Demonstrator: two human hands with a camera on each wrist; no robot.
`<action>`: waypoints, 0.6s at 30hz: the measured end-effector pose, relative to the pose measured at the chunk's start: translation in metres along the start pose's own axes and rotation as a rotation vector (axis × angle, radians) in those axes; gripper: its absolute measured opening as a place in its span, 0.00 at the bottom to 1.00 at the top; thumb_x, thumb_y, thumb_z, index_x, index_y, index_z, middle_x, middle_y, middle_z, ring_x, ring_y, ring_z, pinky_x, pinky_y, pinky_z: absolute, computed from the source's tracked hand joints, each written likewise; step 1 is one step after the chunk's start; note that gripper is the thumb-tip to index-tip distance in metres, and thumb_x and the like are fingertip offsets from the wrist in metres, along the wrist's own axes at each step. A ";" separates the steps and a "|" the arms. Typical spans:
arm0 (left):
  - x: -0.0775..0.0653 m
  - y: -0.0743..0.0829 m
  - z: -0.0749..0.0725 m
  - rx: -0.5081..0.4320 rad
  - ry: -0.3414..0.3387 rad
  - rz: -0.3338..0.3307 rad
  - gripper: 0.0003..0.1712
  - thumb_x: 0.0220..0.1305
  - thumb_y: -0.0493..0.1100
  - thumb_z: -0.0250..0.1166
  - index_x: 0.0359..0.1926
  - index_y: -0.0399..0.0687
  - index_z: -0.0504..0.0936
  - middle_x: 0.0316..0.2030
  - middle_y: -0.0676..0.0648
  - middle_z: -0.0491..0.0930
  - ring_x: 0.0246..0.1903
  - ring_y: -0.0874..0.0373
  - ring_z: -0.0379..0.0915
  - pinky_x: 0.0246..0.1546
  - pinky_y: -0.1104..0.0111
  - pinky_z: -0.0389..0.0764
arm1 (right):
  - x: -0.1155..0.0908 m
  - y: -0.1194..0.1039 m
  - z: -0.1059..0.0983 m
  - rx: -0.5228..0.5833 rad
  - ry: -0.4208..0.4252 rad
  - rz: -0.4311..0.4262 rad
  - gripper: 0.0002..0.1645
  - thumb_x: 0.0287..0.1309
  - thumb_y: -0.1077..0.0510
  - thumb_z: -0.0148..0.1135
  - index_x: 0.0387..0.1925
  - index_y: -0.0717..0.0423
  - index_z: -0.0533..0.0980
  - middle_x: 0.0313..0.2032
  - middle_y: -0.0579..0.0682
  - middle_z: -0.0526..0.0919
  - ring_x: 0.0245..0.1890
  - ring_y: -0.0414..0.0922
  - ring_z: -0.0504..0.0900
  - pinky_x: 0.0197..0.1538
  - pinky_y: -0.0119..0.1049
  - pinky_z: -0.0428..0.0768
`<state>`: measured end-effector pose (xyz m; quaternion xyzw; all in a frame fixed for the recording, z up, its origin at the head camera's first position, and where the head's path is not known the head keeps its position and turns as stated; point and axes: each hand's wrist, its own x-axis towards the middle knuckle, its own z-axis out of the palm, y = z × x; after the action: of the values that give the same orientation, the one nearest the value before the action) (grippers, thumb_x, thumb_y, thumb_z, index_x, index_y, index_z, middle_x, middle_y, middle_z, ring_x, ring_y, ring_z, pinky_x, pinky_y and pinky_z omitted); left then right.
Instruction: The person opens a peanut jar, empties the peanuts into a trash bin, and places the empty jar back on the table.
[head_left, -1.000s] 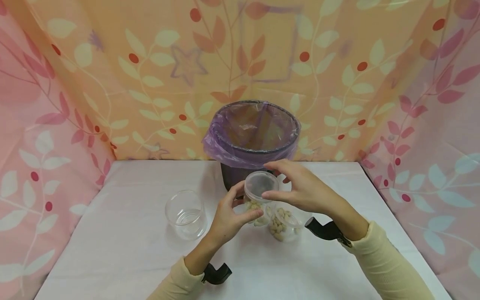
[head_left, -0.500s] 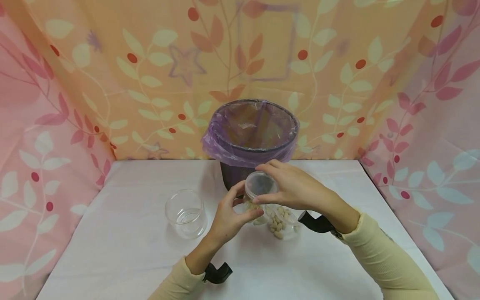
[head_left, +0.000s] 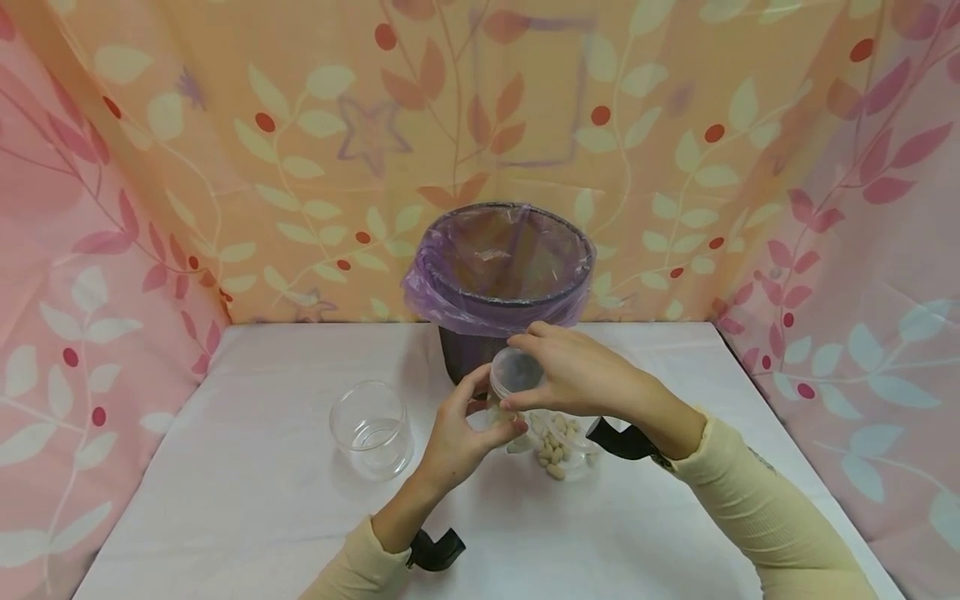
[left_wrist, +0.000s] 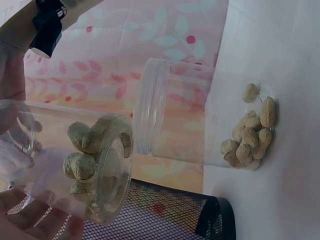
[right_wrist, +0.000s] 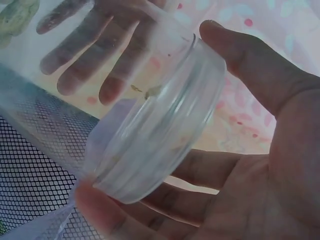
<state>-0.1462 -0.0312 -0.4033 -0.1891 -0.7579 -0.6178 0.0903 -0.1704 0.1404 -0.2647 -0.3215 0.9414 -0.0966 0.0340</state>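
A clear plastic jar (left_wrist: 52,147) with several peanuts (left_wrist: 82,165) at its bottom is held up off the table by my left hand (head_left: 459,433), fingers and thumb around its side. My right hand (head_left: 592,371) grips the clear screw lid (right_wrist: 162,125) on top, thumb on one side and fingertips on the other. Behind the jar wall, the left fingers show through in the right wrist view. A second clear jar (left_wrist: 182,115) stands upright on the table beside the held one, peanuts (left_wrist: 250,140) heaped at its base; the hands partly cover it in the head view.
An empty clear glass jar (head_left: 375,433) stands to the left on the white-covered table (head_left: 247,467). Behind the hands is a black mesh bin (head_left: 465,354) lined with a purple bag (head_left: 498,312). Patterned curtains (head_left: 300,167) enclose the back and sides.
My right hand has moved left onto the held jar's lid, and its thumb and fingers have closed around the rim. The left hand and its jar have stayed nearly still.
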 end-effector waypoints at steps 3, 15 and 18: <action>0.000 0.000 0.001 0.009 -0.007 -0.004 0.40 0.52 0.45 0.76 0.65 0.55 0.69 0.55 0.52 0.77 0.54 0.59 0.72 0.56 0.60 0.76 | 0.001 -0.001 -0.001 0.009 -0.004 0.010 0.45 0.51 0.36 0.69 0.61 0.63 0.72 0.51 0.57 0.79 0.45 0.50 0.81 0.50 0.46 0.81; 0.001 0.003 0.003 0.108 0.000 -0.012 0.46 0.48 0.48 0.78 0.67 0.54 0.66 0.57 0.52 0.73 0.54 0.60 0.70 0.58 0.59 0.75 | 0.001 -0.004 -0.001 0.015 0.029 0.000 0.45 0.50 0.37 0.70 0.61 0.63 0.73 0.51 0.58 0.79 0.46 0.50 0.81 0.50 0.46 0.81; 0.002 0.004 0.004 0.129 0.007 -0.003 0.47 0.48 0.49 0.78 0.68 0.53 0.65 0.58 0.50 0.73 0.54 0.58 0.70 0.58 0.58 0.76 | 0.001 -0.004 -0.002 0.013 0.037 -0.001 0.45 0.50 0.37 0.70 0.61 0.63 0.73 0.51 0.58 0.80 0.46 0.51 0.82 0.51 0.46 0.81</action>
<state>-0.1461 -0.0267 -0.3997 -0.1793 -0.7962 -0.5684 0.1040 -0.1691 0.1371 -0.2624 -0.3199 0.9410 -0.1088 0.0185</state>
